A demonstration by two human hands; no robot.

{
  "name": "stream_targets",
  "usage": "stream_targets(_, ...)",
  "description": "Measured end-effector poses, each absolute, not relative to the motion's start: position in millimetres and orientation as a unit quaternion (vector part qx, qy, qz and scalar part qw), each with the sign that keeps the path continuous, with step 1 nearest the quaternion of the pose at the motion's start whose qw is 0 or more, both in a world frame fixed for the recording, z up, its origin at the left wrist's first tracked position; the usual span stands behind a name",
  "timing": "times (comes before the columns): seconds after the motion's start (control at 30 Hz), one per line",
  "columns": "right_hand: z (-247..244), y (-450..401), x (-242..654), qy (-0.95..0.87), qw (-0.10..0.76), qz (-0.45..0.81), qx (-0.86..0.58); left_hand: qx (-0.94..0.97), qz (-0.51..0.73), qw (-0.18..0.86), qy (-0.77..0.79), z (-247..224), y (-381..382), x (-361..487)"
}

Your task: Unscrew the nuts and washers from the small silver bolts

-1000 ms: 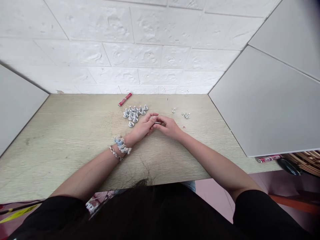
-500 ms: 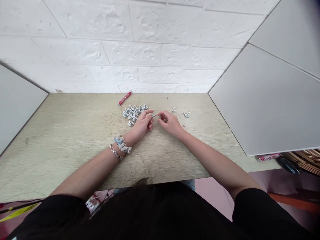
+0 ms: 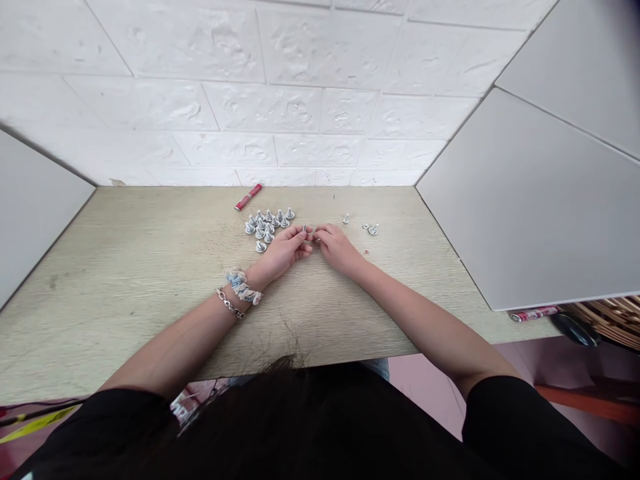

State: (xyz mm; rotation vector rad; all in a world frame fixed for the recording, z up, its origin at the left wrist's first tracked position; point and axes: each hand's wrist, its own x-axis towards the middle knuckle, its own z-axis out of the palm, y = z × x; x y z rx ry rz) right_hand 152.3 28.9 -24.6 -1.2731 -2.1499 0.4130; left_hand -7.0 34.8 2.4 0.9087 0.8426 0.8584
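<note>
Pinched between the thumb and fingers of my left hand (image 3: 283, 255) is a small silver bolt (image 3: 305, 228), its shank pointing up. My right hand (image 3: 341, 251) is close beside it, fingertips pressed together around a small metal nut (image 3: 319, 239) that is mostly hidden. The fingertips of both hands nearly meet above the table. Just left of my left hand stands a cluster of bolts (image 3: 261, 225) with washers on them, shanks upward. One more such bolt (image 3: 261, 247) sits at the near side of the cluster.
Right of my hands lie a lone bolt (image 3: 346, 219), a loose nut (image 3: 365, 227) and a bolt with a washer (image 3: 373, 229). A red tube (image 3: 249, 197) lies near the white wall (image 3: 295, 107). Grey panels (image 3: 545, 213) flank the wooden table (image 3: 150, 267).
The bolt in my left hand has turned from slanting toward the right hand to more upright. My right fingers have closed further over the nut, and the hands are slightly nearer each other.
</note>
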Motion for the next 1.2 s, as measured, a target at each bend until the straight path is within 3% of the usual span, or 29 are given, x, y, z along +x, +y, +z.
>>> stream_targets(0.27, -14, 20, 149, -0.769, 0.392, 0.178, -0.473, 0.482, 0.364, 0.703, 0.375, 0, 33, -5)
stream_targets(0.47, -12, 21, 153, -0.792, 0.353, 0.158, -0.473, 0.523, 0.335, 0.671, 0.405, 0, 31, -2)
stream_targets(0.63, -7, 31, 171, -0.75, 0.349, 0.073, -0.557, 0.523, 0.34, 0.651, 0.433, 6, 27, -2)
stream_targets(0.9, -13, 45, 188, -0.708, 0.224, -0.025, -0.669, 0.555, 0.314, 0.639, 0.43, 6, 27, -3)
stream_targets(1.2, -6, 36, 176, -0.717, 0.249, -0.024, -0.651, 0.565, 0.297, 0.642, 0.426, 6, 27, -4)
